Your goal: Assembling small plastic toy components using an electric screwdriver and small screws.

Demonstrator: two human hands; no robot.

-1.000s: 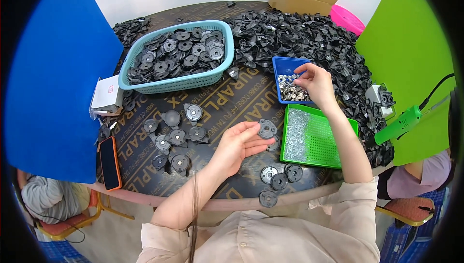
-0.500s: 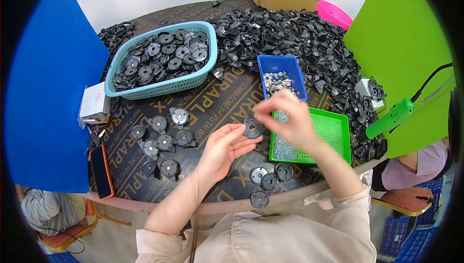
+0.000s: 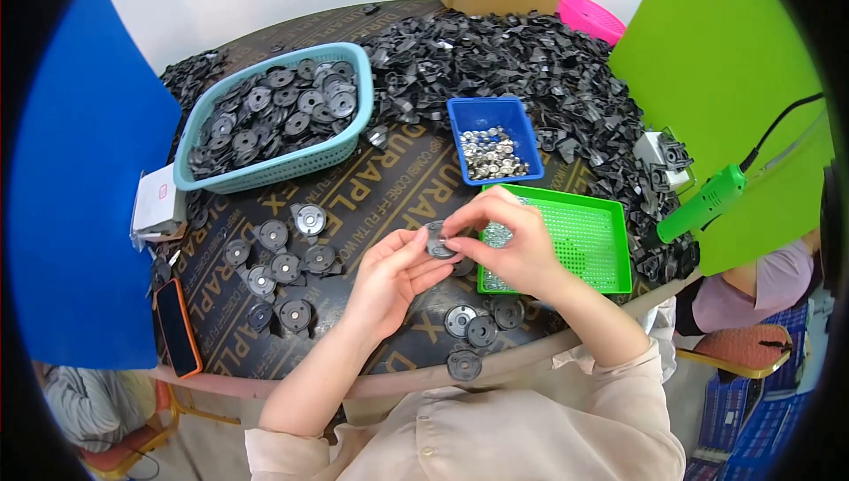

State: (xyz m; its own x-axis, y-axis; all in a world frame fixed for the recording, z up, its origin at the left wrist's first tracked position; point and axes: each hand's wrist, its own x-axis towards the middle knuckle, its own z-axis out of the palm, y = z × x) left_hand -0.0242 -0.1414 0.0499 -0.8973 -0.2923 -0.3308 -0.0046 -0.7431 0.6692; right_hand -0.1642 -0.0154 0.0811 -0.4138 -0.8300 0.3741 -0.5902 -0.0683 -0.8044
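Note:
In front of my body, my left hand (image 3: pixel 386 276) holds a round black plastic part (image 3: pixel 437 249) between thumb and fingers. My right hand (image 3: pixel 522 249) has its thumb and index finger pinched together at the middle of that part; a small piece between the fingertips is mostly hidden. Just beyond, a blue bin (image 3: pixel 488 111) contains shiny round metal pieces (image 3: pixel 493 156). Partly under my right hand sits a green perforated tray (image 3: pixel 610 255) with small silvery pieces (image 3: pixel 497 235). Similar black parts lie left of my hands (image 3: pixel 285 267) and near the table edge (image 3: pixel 480 331).
A light-blue basket (image 3: pixel 287 177) full of black parts stands at the far left. Loose black pieces (image 3: pixel 504 57) are heaped across the back and right. An orange-edged phone (image 3: pixel 179 326) lies at left; a green power screwdriver (image 3: pixel 707 202) hangs at right. People sit beyond both dividers.
My right hand has come from beside the blue bin down to the black part, and its fingertips now meet the part's middle. The view has shifted slightly.

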